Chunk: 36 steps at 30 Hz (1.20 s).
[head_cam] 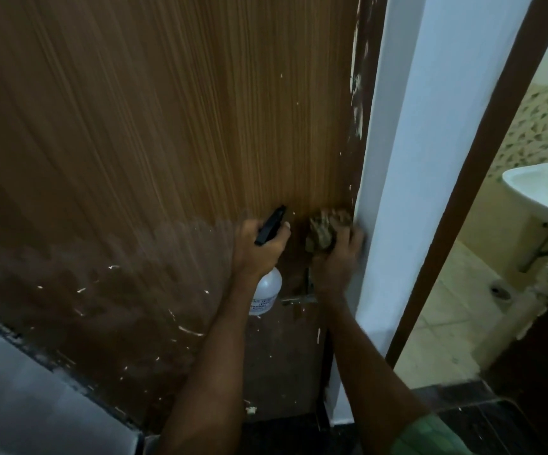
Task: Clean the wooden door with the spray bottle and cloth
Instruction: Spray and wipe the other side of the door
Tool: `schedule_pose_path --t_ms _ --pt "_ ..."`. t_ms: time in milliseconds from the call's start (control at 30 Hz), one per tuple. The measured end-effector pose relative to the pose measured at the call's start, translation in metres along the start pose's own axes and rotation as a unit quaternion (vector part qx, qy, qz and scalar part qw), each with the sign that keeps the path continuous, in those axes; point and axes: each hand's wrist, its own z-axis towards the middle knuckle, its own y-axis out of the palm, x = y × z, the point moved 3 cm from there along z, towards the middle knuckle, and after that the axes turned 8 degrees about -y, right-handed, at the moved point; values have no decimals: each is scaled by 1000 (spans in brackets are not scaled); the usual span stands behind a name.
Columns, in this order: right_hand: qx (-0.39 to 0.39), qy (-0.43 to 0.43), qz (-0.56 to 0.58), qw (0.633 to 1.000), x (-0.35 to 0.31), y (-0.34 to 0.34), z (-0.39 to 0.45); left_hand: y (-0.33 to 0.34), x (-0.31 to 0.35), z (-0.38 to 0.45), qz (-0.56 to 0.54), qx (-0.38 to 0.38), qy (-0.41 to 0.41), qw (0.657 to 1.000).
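The left hand [259, 247] hides the spray bottle's [267, 287] neck; its label is unreadable and its contents cannot be made out. That grip is closed around the black trigger head. Just right of it, the right hand [338, 254] has its grip bunched around the cloth [323, 229], pressed against the wooden door [167, 126] beside the white wall [407, 159]. A washbasin [542, 192], cut off, lies far right.

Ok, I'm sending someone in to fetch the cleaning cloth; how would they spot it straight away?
Look at the big brown wooden door and follow its right edge down to where it meets the white wall. There the right hand presses a crumpled, mottled brown cloth against the wood. Unlike the white, black-nozzled spray bottle beside it, it is soft and shapeless.
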Motion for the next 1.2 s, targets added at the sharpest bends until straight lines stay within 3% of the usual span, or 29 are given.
schedule_pose_path --t_ms 100,300,367,433,500,567,700,767,900,967,1200 --pt "-17 52 17 998 13 0 -15 -5 11 5 1 -4 45 999" --pt "26 -109 46 993 -54 5 45 -10 24 2 23 29 75 996" --pt "-31 -110 40 993 -52 14 18 -14 23 0 22 38 85 995" --pt "-147 -97 17 984 -28 20 -27 -18 22 -1 24 46 82 995" --pt "-214 -99 -15 972 -9 23 -58 -21 22 -2 26 46 84 995" --pt "-191 -74 14 979 -19 23 -44 -26 20 -3 26 52 87 994" --pt "-44 -89 66 993 -75 20 23 -37 10 -4 26 71 64 995" --pt "-48 -98 58 992 -73 24 22 -39 5 -9 30 74 48 996" --pt "-187 -139 13 972 -40 32 -48 -44 -1 -12 28 62 29 997" --pt "-209 -128 14 969 -38 33 -54 -47 -1 -15 24 63 26 997" --pt "-62 -121 60 989 -97 37 11 -67 -7 -22 85 105 51 990"
